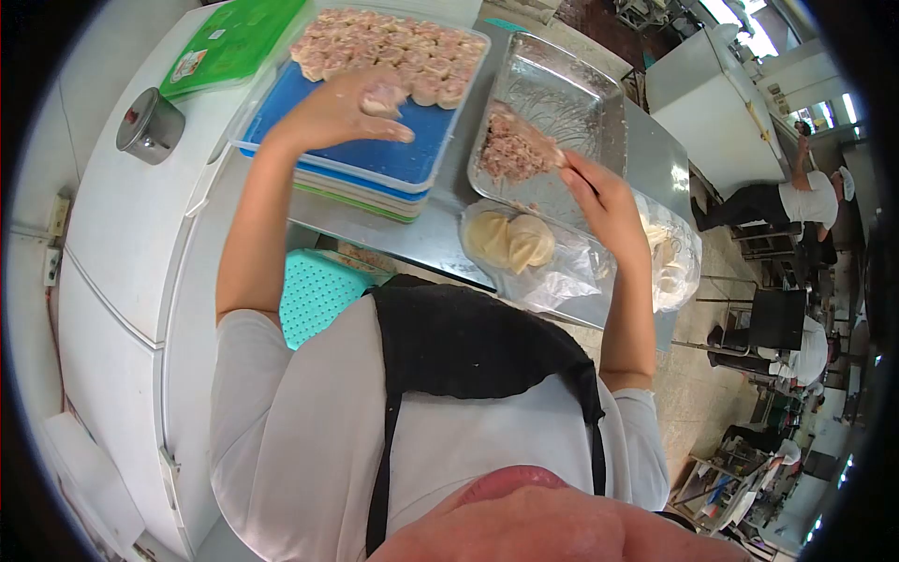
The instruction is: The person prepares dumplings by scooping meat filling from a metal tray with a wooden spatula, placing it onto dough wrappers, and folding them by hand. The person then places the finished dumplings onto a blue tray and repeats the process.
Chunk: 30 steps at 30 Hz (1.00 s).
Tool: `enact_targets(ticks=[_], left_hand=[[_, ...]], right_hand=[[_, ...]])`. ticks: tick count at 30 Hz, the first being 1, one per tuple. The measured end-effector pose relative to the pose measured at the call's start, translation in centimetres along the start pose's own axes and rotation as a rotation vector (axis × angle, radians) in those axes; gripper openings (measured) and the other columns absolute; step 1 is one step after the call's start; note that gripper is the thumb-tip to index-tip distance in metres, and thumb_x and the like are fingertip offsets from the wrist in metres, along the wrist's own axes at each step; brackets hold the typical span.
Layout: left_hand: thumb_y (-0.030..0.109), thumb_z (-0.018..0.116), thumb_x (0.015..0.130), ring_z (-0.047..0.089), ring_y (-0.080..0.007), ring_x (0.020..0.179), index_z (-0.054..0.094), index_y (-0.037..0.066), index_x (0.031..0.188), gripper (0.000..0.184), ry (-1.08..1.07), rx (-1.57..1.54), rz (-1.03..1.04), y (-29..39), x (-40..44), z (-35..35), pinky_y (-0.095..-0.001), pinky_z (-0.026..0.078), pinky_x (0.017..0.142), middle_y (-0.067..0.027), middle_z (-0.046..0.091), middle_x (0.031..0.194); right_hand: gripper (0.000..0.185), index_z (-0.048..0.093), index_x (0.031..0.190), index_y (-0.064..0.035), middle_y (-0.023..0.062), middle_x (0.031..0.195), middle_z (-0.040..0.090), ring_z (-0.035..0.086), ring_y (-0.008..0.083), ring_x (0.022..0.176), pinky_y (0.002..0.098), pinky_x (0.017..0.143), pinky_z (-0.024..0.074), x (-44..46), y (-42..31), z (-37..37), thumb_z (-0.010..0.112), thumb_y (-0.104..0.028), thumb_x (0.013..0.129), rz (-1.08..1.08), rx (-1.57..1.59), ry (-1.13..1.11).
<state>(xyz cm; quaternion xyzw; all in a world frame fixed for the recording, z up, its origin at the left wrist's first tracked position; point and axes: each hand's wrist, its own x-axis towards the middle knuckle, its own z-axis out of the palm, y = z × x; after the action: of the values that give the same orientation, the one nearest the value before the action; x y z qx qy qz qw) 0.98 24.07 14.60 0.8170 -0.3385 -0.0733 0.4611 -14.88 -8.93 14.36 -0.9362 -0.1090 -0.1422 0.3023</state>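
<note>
My left hand (348,108) is over the blue-bottomed plastic tray (389,155), its fingers curled around a dumpling (382,98) of pale dough and pink filling. Rows of similar dumplings (370,47) fill the far part of the tray. My right hand (604,201) grips a flat spatula (548,150), its blade low over the minced meat filling (510,155). The filling lies at the near left of a metal pan (599,94) with smeared walls. Two stacks of round dough wrappers (510,239) lie on clear plastic just below the pan.
More trays (361,192) are stacked beneath the blue one. A green lid (234,42) and a lidded metal pot (152,126) rest on the white freezer at left. A turquoise basket (323,290) stands below the table edge. Other people (805,201) are at the right.
</note>
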Motion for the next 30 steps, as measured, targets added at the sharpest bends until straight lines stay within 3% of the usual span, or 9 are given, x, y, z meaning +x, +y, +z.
enact_targets(ticks=[2, 4, 7, 10, 14, 16, 19, 22, 30], left_hand=[[0.028, 0.082, 0.069, 0.057, -0.0196, 0.076, 0.059, 0.003, 0.109, 0.053, 0.063, 0.156, 0.092, -3.9, -0.6, -3.8, -0.0343, 0.049, 0.073, -0.0110, 0.063, 0.085], [0.026, 0.080, 0.068, 0.057, -0.0267, 0.080, 0.057, 0.003, 0.113, 0.056, 0.078, 0.366, -0.116, -7.5, -0.7, -7.3, -0.0372, 0.049, 0.076, -0.0133, 0.060, 0.091], [0.023, 0.077, 0.067, 0.057, -0.0320, 0.092, 0.058, 0.005, 0.116, 0.055, 0.249, 0.643, 0.016, -9.7, -0.8, -9.5, -0.0380, 0.048, 0.078, -0.0159, 0.057, 0.106], [0.022, 0.076, 0.067, 0.054, -0.0337, 0.104, 0.057, 0.009, 0.121, 0.058, 0.325, 0.865, -0.104, -11.1, 0.5, -10.5, -0.0399, 0.046, 0.084, -0.0155, 0.053, 0.117], [0.021, 0.076, 0.067, 0.052, -0.0325, 0.111, 0.056, 0.012, 0.122, 0.059, 0.304, 1.001, -0.106, -11.6, 1.5, -11.0, -0.0419, 0.043, 0.091, -0.0141, 0.054, 0.120], [0.023, 0.076, 0.068, 0.051, -0.0313, 0.113, 0.057, 0.013, 0.119, 0.055, 0.432, 1.019, 0.032, -13.2, 2.1, -10.9, -0.0432, 0.042, 0.095, -0.0119, 0.054, 0.122], [0.024, 0.077, 0.069, 0.050, -0.0308, 0.116, 0.059, 0.014, 0.116, 0.051, 0.379, 0.893, 0.126, -14.2, 1.9, -12.1, -0.0425, 0.042, 0.094, -0.0116, 0.054, 0.123], [0.021, 0.078, 0.069, 0.049, -0.0309, 0.116, 0.058, 0.016, 0.118, 0.053, 0.258, 0.914, 0.146, -14.3, 1.3, -12.8, -0.0422, 0.043, 0.094, -0.0111, 0.053, 0.126], [0.017, 0.077, 0.069, 0.050, -0.0310, 0.118, 0.059, 0.017, 0.115, 0.050, 0.277, 0.945, 0.138, -15.2, 3.0, -12.6, -0.0422, 0.042, 0.096, -0.0086, 0.051, 0.131]], right_hand=[[0.030, 0.061, 0.116, -0.0009, 0.0140, 0.090, 0.067, 0.065, 0.0253, 0.079, 0.0323, 0.071, 0.0486, -1.8, 1.1, 1.0, 0.060, -0.020, 0.092, 0.042, 0.063, 0.058], [0.033, 0.061, 0.117, 0.0013, 0.0024, 0.078, 0.062, 0.056, 0.0108, 0.068, 0.0243, 0.061, 0.0441, -4.3, 1.9, 1.8, 0.061, -0.020, 0.092, 0.441, 0.254, 0.121], [0.033, 0.061, 0.118, -0.0001, -0.0049, 0.071, 0.052, 0.045, 0.0027, 0.059, 0.0184, 0.052, 0.0366, -7.3, 1.3, 2.7, 0.061, -0.021, 0.093, 0.642, 0.359, 0.198], [0.033, 0.061, 0.120, -0.0020, -0.0061, 0.066, 0.048, 0.040, 0.0013, 0.054, 0.0175, 0.046, 0.0316, -9.4, 0.7, 3.7, 0.061, -0.022, 0.093, 0.732, 0.470, 0.234], [0.034, 0.060, 0.122, -0.0023, -0.0059, 0.067, 0.049, 0.039, 0.0009, 0.053, 0.0171, 0.045, 0.0307, -9.8, -0.2, 4.7, 0.061, -0.021, 0.093, 0.774, 0.452, 0.281], [0.034, 0.060, 0.121, -0.0019, -0.0055, 0.067, 0.049, 0.040, 0.0012, 0.053, 0.0172, 0.046, 0.0312, -9.3, -1.3, 4.6, 0.061, -0.021, 0.093, 0.723, 0.464, 0.281], [0.034, 0.060, 0.121, -0.0015, -0.0053, 0.067, 0.050, 0.040, 0.0010, 0.054, 0.0171, 0.046, 0.0314, -8.9, -1.9, 5.2, 0.061, -0.021, 0.093, 0.718, 0.444, 0.301], [0.034, 0.061, 0.120, -0.0010, -0.0053, 0.067, 0.049, 0.041, 0.0011, 0.055, 0.0171, 0.047, 0.0318, -9.3, -2.1, 5.1, 0.061, -0.021, 0.093, 0.733, 0.411, 0.276], [0.034, 0.061, 0.119, -0.0006, -0.0065, 0.066, 0.049, 0.040, 0.0011, 0.054, 0.0172, 0.047, 0.0308, -9.9, -0.3, 3.9, 0.061, -0.023, 0.094, 0.747, 0.451, 0.246]])
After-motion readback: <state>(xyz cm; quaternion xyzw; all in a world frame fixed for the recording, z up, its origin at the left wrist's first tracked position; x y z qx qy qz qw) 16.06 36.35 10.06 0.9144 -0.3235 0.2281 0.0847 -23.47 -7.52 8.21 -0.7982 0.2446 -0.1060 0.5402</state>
